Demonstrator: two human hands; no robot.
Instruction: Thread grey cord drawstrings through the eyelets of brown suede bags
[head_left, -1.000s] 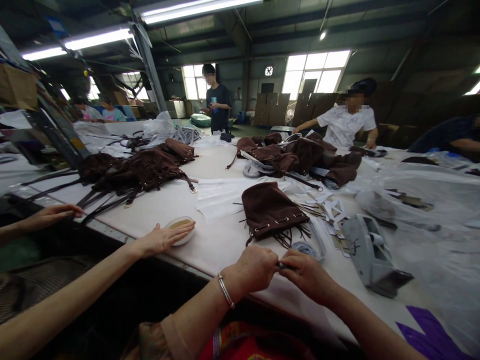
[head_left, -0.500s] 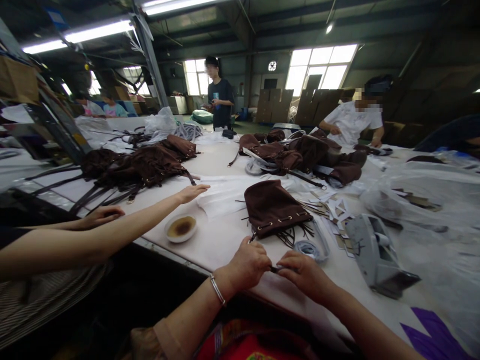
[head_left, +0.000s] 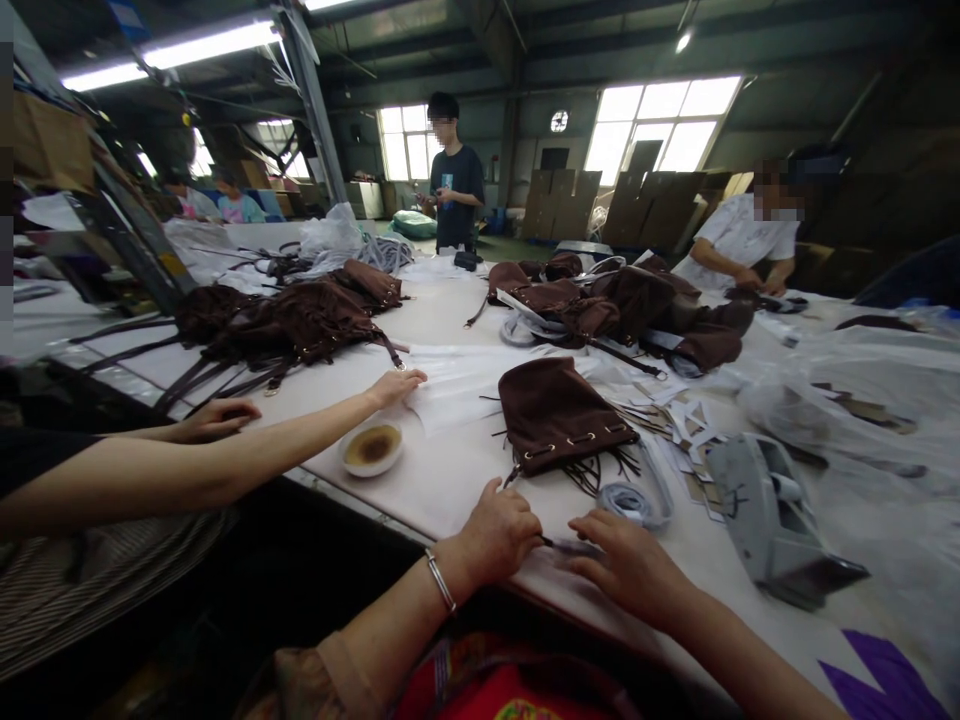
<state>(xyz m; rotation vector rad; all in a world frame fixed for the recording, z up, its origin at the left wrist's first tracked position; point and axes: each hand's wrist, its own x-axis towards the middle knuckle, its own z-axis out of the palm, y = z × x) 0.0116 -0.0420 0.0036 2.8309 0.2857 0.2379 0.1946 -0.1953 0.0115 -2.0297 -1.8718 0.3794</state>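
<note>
A dark brown fringed bag [head_left: 566,415] with metal eyelets lies on the table in front of me. My left hand [head_left: 499,530], with a silver bangle at the wrist, is closed around a dark strap [head_left: 513,476] that runs down from the bag's lower left corner. A short dark end of it pokes out past the fingers on the right. Just to the right is my right hand [head_left: 626,560], its thumb and fingers apart. A blurred greyish strip shows between them; whether they touch it is unclear. Behind this hand sits a roll of grey strip [head_left: 628,503].
A grey tape dispenser [head_left: 780,520] stands at right, beside card pieces [head_left: 697,450] and clear plastic [head_left: 885,430]. Brown bags are heaped at left [head_left: 285,320] and at back [head_left: 630,300]. A co-worker's arm [head_left: 300,430] reaches in near a stained bowl [head_left: 373,447].
My right hand's fingers have parted from the strap's end and moved slightly away to the right. My left hand keeps its hold. The whole view has shifted a little.
</note>
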